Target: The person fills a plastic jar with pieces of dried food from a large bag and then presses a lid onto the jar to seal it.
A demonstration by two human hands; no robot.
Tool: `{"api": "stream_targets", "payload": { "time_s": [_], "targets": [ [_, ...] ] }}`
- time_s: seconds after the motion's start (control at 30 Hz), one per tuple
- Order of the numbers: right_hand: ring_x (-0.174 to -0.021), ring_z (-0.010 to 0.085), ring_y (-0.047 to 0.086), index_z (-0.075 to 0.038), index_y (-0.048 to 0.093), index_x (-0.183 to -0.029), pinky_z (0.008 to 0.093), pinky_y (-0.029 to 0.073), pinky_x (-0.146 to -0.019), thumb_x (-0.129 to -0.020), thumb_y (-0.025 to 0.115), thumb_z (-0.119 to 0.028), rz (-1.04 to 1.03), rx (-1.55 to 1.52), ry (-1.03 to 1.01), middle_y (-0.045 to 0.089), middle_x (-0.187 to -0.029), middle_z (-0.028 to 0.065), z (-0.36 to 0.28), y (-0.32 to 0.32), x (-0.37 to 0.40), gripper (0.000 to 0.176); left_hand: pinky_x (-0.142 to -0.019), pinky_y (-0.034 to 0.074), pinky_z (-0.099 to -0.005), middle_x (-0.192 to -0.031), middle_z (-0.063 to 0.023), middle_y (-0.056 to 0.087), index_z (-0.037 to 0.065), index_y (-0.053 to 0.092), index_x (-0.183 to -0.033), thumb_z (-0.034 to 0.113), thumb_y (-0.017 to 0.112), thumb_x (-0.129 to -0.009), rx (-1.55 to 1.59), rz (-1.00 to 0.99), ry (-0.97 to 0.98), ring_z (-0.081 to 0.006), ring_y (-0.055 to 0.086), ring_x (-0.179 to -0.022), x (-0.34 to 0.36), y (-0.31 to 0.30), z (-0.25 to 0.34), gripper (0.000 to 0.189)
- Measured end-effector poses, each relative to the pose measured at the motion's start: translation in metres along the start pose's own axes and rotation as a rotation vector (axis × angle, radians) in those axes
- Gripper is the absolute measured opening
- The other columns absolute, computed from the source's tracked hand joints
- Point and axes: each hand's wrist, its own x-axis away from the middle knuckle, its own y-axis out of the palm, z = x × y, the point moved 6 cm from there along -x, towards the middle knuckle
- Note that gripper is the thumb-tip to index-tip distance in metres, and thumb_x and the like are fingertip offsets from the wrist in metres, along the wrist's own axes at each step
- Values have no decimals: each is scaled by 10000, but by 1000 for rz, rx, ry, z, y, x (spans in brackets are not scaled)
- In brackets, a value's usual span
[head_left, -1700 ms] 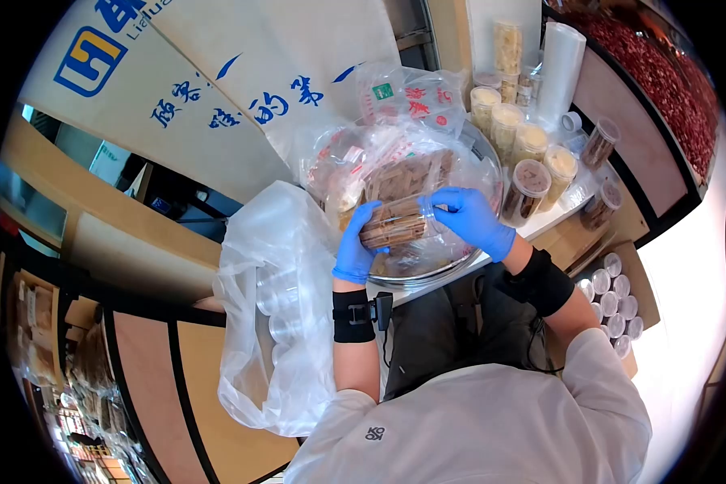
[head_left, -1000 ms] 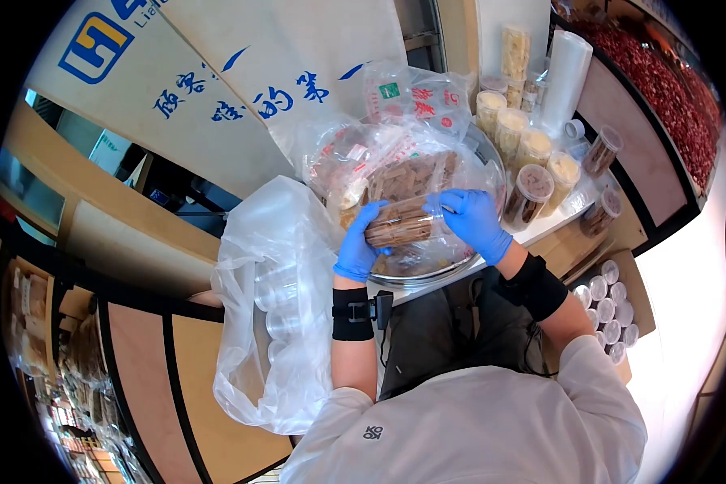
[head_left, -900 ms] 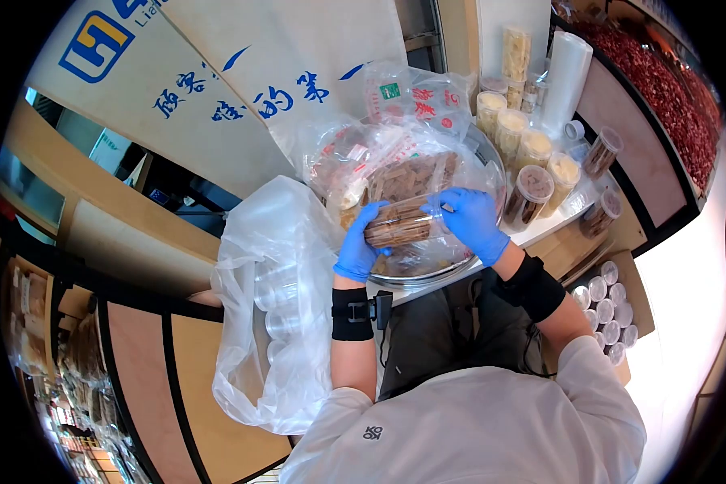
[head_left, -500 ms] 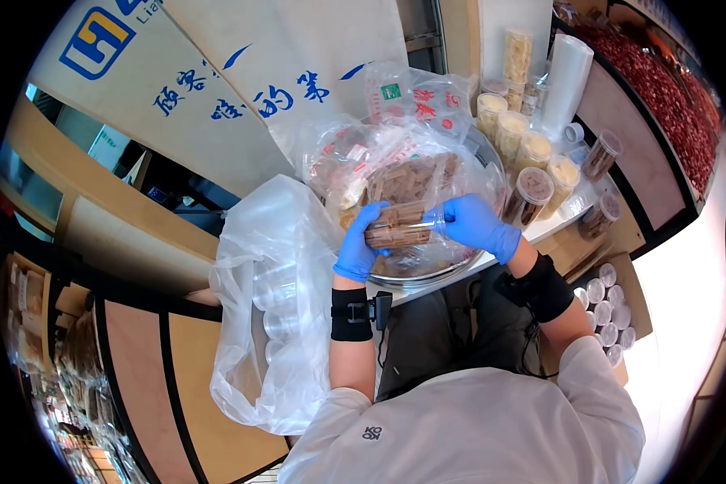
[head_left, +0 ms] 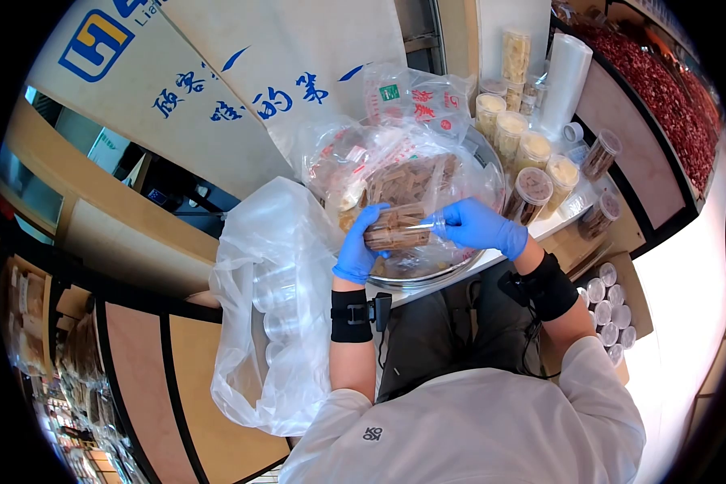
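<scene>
In blue gloves, both my hands are at a clear plastic jar [head_left: 399, 230] lying on its side in the air, filled with flat brown sticks. My left hand [head_left: 360, 246] is wrapped round its left end. My right hand [head_left: 480, 226] has its fingers closed at the jar's right end, by the clear rim; whether a stick is between them is hidden. Just beyond the jar, a heap of similar brown pieces [head_left: 411, 179] rests on clear plastic bags [head_left: 331, 157] in a round metal tray [head_left: 498, 165].
Filled jars [head_left: 532, 149] with pale or brown contents stand at the right, near a clear plastic roll [head_left: 566, 81]. A box at lower right holds several lidded containers [head_left: 609, 313]. To my left, a translucent bag [head_left: 242, 339] contains clear jars. A white panel [head_left: 298, 48] stands behind.
My right hand and forearm have shifted very slightly right and down. The jar stays in almost the same position between my hands.
</scene>
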Motion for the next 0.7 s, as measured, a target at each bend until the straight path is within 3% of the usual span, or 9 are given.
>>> {"api": "stream_targets", "payload": {
  "time_s": [0.07, 0.2, 0.4, 0.47, 0.5, 0.57, 0.6, 0.67, 0.7],
  "targets": [
    [-515, 104, 488, -98, 628, -1169, 282, 446, -544, -893, 566, -206, 4, -54, 41, 571, -586, 57, 1, -1, 2, 302, -440, 432, -254, -989, -49, 643, 65, 594, -1141, 318, 543, -866, 23, 11, -1, -140, 623, -750, -1, -1, 0, 377],
    [-505, 120, 498, -112, 595, -1221, 288, 452, -539, -885, 548, -187, 2, 17, 67, 577, -598, 81, -3, -3, 5, 348, -434, 428, -251, -974, -49, 646, 64, 602, -1127, 318, 547, -866, 22, 50, -1, -140, 624, -740, 0, 0, 0, 369],
    [-521, 125, 505, -99, 612, -1197, 282, 455, -558, -874, 548, -179, 67, 35, -68, 588, -656, 110, 13, -7, 0, 339, -439, 436, -252, -966, -49, 649, 57, 607, -1117, 322, 549, -867, 20, 49, 19, -144, 629, -743, 0, -1, 2, 369],
    [-564, 113, 514, -76, 670, -1062, 273, 456, -581, -868, 548, -172, 404, -117, -138, 583, -676, 115, 19, -25, 0, 249, -442, 438, -265, -962, -49, 649, 61, 609, -1118, 329, 527, -871, 58, 46, 10, -145, 624, -725, 1, 0, 3, 374],
    [-564, 113, 514, -76, 670, -1062, 273, 456, -581, -868, 548, -172, 409, -119, -136, 583, -676, 115, 24, -24, -1, 249, -442, 438, -265, -962, -49, 649, 61, 609, -1118, 329, 527, -871, 55, 43, 6, -145, 624, -725, 2, 3, 4, 374],
    [-610, 158, 559, -44, 676, -899, 302, 462, -595, -836, 572, -157, 676, -379, -254, 608, -705, 131, 38, -36, 5, 166, -439, 426, -279, -956, -46, 649, 63, 612, -1122, 344, 505, -869, 81, 141, 20, -150, 615, -705, 4, 3, 5, 393],
    [-610, 158, 559, -44, 676, -899, 302, 462, -595, -836, 572, -157, 688, -382, -253, 608, -705, 131, 53, -33, -5, 166, -439, 426, -279, -956, -46, 649, 63, 612, -1122, 344, 505, -869, 73, 134, 15, -150, 615, -705, 4, 1, 5, 393],
    [-642, 245, 596, -25, 660, -821, 352, 479, -644, -815, 581, -160, 611, 13, 2, 637, -730, 143, 89, -21, -29, 157, -438, 417, -281, -955, -55, 649, 63, 612, -1131, 351, 494, -862, 23, -2, -43, -158, 607, -673, 4, -1, 4, 411],
    [-642, 245, 596, -25, 660, -821, 352, 479, -644, -815, 581, -160, 622, 7, 7, 637, -730, 143, 86, -21, -29, 157, -438, 417, -281, -955, -55, 649, 63, 612, -1131, 351, 494, -862, 13, -8, -51, -158, 607, -673, 4, 1, 3, 411]
  ]
}}
